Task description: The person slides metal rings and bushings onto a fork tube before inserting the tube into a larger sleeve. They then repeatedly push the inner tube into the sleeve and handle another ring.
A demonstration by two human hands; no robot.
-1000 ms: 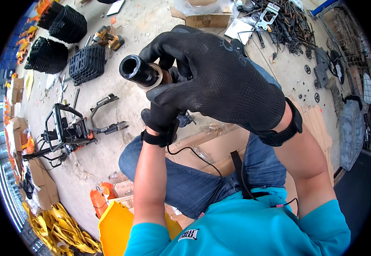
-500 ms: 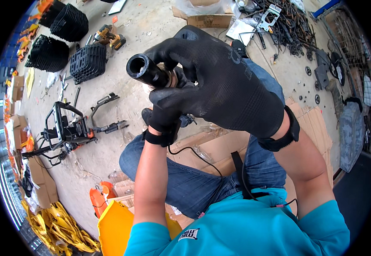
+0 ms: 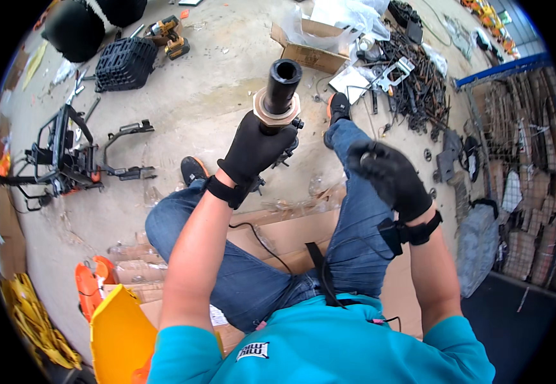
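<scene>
In my gloved left hand [image 3: 255, 150] I hold a black metal tube [image 3: 280, 91] upright, its hollow end facing me. A pale, many-sided collar [image 3: 276, 107] rings the tube just above my fingers. Dark fittings [image 3: 285, 153] stick out beside and below that fist; the tube's lower part is hidden by the glove. Off to the right, over my right knee, my gloved right hand [image 3: 393, 179] is apart from the tube. Its fingers are curled in, with a small pale spot between them that I cannot make out.
A black metal frame [image 3: 57, 153] lies at left, near a black plastic crate [image 3: 126, 64] and a yellow cordless drill [image 3: 170, 37]. An open cardboard box [image 3: 313, 48] and a heap of dark metal parts [image 3: 412, 80] are ahead. Flattened cardboard [image 3: 290, 224] lies under my legs.
My right hand has come off the tube and moved right and down. My left hand still grips the tube, now more upright and farther right. The view has shifted.
</scene>
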